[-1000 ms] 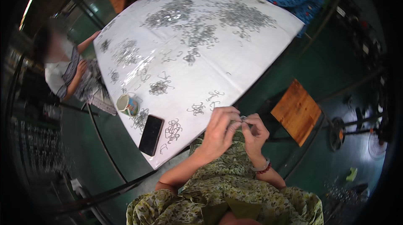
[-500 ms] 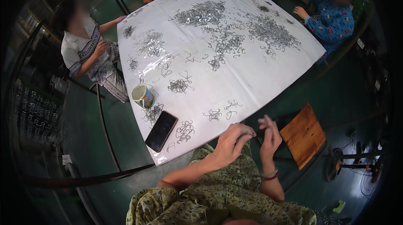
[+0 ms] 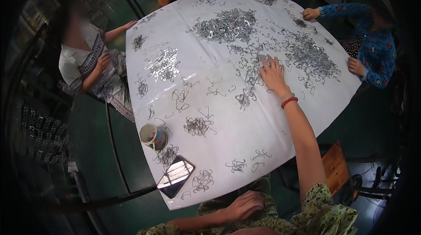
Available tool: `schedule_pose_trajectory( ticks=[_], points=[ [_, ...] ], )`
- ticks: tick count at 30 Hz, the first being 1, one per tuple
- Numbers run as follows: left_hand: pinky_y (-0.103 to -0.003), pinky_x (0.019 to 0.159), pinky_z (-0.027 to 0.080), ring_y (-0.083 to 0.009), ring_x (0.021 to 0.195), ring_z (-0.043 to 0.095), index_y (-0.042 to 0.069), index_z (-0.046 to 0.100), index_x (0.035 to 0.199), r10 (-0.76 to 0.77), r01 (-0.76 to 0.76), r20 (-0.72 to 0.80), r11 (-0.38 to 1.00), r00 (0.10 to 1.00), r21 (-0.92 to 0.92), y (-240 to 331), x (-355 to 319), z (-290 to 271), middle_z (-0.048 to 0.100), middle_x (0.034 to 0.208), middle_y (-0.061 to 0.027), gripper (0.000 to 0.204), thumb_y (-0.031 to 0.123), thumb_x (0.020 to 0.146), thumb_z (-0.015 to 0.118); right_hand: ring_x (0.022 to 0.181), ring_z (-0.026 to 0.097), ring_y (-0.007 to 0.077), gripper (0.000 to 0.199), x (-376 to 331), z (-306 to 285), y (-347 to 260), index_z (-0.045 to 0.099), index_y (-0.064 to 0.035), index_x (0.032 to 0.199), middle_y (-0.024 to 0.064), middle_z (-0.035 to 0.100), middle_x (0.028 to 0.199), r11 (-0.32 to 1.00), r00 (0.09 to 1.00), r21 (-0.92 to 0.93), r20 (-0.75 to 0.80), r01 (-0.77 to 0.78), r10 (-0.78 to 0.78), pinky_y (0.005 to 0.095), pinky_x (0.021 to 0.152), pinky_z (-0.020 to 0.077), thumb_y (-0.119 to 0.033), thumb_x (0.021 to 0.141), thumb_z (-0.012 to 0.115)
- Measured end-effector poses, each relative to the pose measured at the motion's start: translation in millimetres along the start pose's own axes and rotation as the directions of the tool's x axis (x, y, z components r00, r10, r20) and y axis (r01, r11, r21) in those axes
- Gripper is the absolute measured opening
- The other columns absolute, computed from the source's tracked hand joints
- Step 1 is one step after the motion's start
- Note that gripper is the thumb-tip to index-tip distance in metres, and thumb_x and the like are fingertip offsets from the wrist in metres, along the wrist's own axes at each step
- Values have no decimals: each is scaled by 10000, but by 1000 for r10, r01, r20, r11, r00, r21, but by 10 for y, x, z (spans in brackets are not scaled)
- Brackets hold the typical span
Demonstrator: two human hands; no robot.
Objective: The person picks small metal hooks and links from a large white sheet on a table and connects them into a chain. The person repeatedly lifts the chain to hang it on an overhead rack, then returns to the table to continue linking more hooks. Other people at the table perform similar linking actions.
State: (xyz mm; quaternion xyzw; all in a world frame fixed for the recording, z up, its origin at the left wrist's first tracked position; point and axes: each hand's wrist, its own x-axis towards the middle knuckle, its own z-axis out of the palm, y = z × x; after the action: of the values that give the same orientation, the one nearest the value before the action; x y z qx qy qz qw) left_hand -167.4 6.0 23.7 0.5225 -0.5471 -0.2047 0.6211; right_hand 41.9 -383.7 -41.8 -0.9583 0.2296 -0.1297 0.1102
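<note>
Our right hand (image 3: 272,75) reaches far, fingers spread flat on loose wire hooks (image 3: 250,77) mid-table, near the big pile for gathering. Left hand (image 3: 245,206) rests empty, loosely curled, near the table (image 3: 307,116) edge.

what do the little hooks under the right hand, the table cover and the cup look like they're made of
Hooks: likely bare steel wire, thin, bent, silvery with glints. Table cover: probably plastic sheet, white, glossy, with creases. Cup: looks like glazed ceramic, with a thick pale rim and painted side. The right hand lies spread flat on the hooks.
</note>
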Motion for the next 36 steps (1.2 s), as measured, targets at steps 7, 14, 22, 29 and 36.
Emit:
schedule_pose_trajectory(
  ticks=[7, 14, 22, 29, 36],
  points=[
    [-451, 812, 491, -353, 888, 608, -7, 554, 976, 5, -5, -8, 998, 1000, -65, -166, 53, -100, 605, 952, -171, 139, -60, 848, 570, 1464, 124, 374, 624, 303, 264, -152, 274, -254, 1520, 145, 216, 1576, 991, 984, -129, 166, -40, 61, 669, 1113, 99, -559, 981, 353],
    [-424, 741, 448, -313, 867, 577, 10, 543, 964, 59, -60, -37, 998, 998, -33, 53, 32, -34, 583, 938, -137, 198, -22, 816, 671, 1468, 102, 362, 583, -903, -148, -567, 307, -324, 1504, 99, 178, 1592, 954, 906, -94, 350, 286, -238, 660, 1128, 84, -575, 979, 350],
    [-397, 724, 457, -291, 810, 574, 12, 550, 956, 98, -90, -110, 993, 989, 71, 294, -163, 112, 577, 883, -111, 215, -29, 799, 691, 1458, 116, 387, 593, -1729, -474, -729, 356, -320, 1483, 104, 212, 1577, 918, 871, -64, 346, 391, -347, 697, 1100, 129, -540, 945, 472],
    [-402, 735, 464, -308, 807, 583, -3, 560, 940, 133, -119, -159, 988, 978, 100, 438, -241, 185, 595, 874, -126, 179, -6, 809, 683, 1094, 573, 362, 320, -1822, -774, -604, 689, -107, 1138, 170, 608, 1196, 980, 983, 126, 74, 157, -167, 458, 904, 472, -249, 852, 660],
    [-399, 731, 462, -310, 793, 585, -9, 557, 939, 170, -151, -152, 980, 974, 126, 535, -279, 198, 600, 869, -135, 171, -19, 813, 672, 869, 639, 332, 162, -2252, -571, -903, 730, -32, 901, 137, 644, 873, 986, 969, 27, 182, 163, -165, 433, 763, 515, -153, 804, 681]
  ],
)
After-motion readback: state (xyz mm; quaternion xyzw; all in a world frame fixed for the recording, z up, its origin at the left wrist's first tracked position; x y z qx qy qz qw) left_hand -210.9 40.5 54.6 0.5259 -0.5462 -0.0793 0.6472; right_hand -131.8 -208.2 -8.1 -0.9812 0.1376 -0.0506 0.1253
